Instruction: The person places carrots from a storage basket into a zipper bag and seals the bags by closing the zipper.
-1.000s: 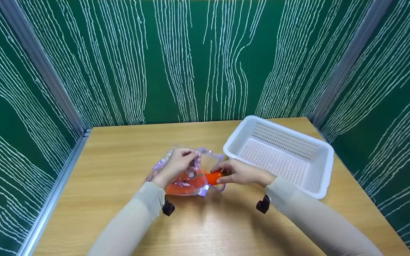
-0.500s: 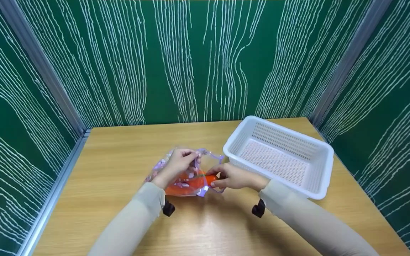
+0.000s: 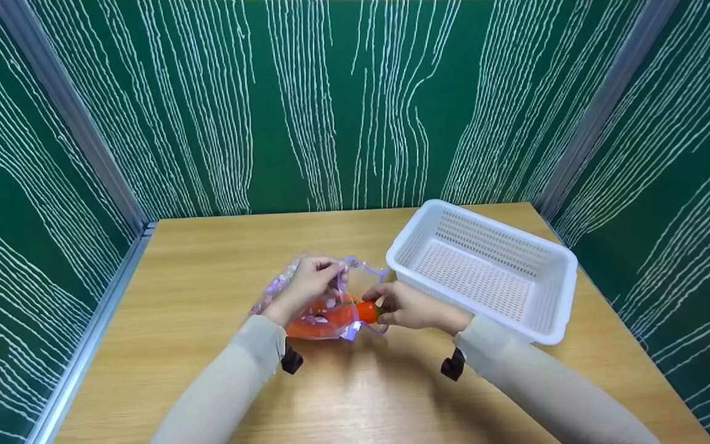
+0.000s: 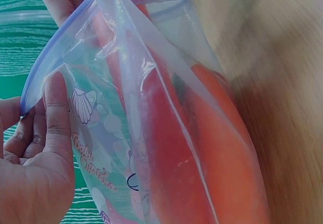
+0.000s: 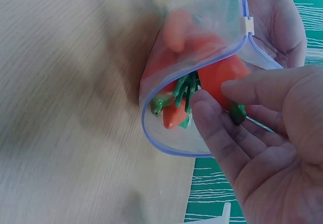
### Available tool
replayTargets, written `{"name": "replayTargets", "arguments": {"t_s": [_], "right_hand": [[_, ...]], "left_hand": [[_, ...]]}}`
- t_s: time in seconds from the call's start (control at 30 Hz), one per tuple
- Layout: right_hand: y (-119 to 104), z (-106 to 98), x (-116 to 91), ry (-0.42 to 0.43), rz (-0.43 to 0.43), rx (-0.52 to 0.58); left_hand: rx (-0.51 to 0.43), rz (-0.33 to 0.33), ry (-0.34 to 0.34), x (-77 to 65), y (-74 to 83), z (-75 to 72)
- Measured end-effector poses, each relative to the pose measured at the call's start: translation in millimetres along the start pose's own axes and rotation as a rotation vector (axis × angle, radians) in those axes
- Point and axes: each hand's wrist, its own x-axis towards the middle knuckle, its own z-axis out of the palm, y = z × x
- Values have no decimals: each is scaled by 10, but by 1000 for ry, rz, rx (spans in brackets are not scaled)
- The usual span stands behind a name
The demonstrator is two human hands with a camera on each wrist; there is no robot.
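Note:
A clear zip bag (image 3: 278, 290) with purple edging and shell prints lies on the table, its mouth facing right. Several orange and red vegetable-shaped pieces (image 4: 217, 133) fill it. My left hand (image 3: 312, 282) pinches the upper edge of the mouth and keeps it raised. At the opening, my right hand (image 3: 415, 305) holds a red-orange pepper (image 5: 222, 80) by its green-stemmed end, thumb and fingers on either side of it. The pepper's other end is inside the bag. A white slider (image 5: 247, 25) sits on the bag's purple zip.
A white perforated plastic basket (image 3: 481, 296) stands on the wooden table (image 3: 207, 259), to the right of the bag and close behind my right forearm. Green panels (image 3: 355, 111) with white wavy lines enclose the table at the back and sides.
My right hand has pushed the pepper left, deeper into the bag, then shifted slightly back right, with the green stem end showing more now. My left hand has stayed in place.

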Motion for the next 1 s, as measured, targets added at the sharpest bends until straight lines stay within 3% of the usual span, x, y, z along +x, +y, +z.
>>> {"name": "replayTargets", "arguments": {"t_s": [0.37,0.83,1.0], "right_hand": [[36,107,77,108,-61,-3],[55,240,144,127,-164,-78],[2,196,109,111,-155,-70]], "left_hand": [[3,-5,-13,-2,-10,2],[-3,0,-9,17,-5,-6],[1,1,-6,-1,5,-17]]}}
